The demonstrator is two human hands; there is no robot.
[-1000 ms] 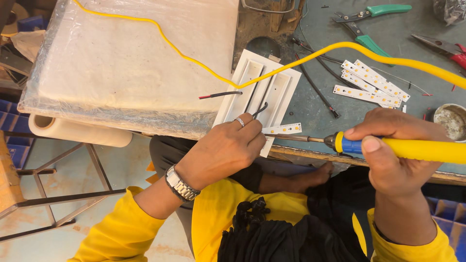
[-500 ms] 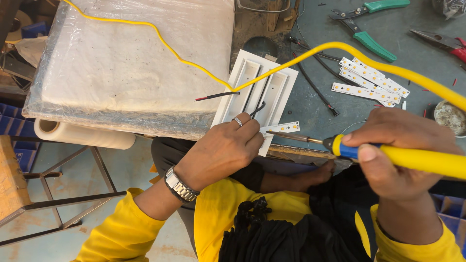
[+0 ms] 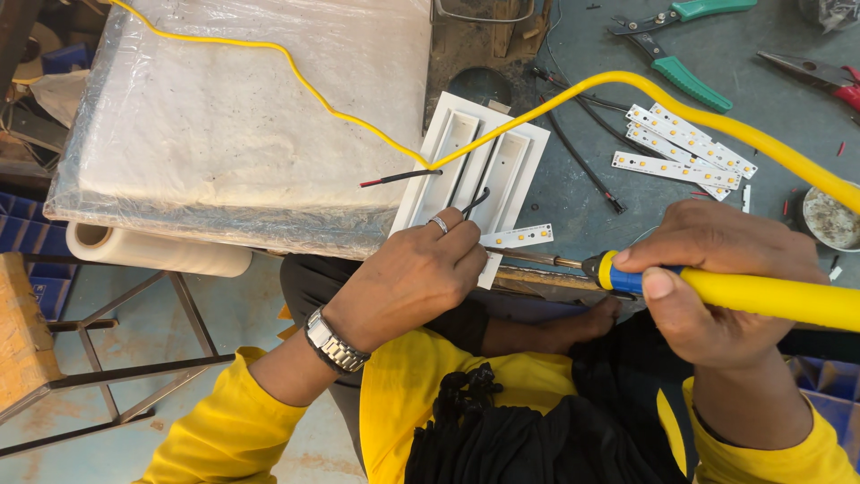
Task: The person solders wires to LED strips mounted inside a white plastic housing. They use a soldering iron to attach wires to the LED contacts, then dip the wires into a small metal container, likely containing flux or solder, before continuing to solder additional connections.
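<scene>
Soldering iron (image 3: 717, 287) with a yellow handle sits clenched in the right hand (image 3: 717, 278), its tip lying beside a small LED strip (image 3: 517, 237) at the bench (image 3: 627, 206) edge. The left hand (image 3: 412, 278) pinches a thin black wire (image 3: 477, 201) between its fingers over the white slotted housing (image 3: 475, 166).

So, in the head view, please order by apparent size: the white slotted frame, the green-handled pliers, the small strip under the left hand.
1. white slotted frame, largest
2. green-handled pliers
3. small strip, smallest, partly hidden by the left hand
</scene>
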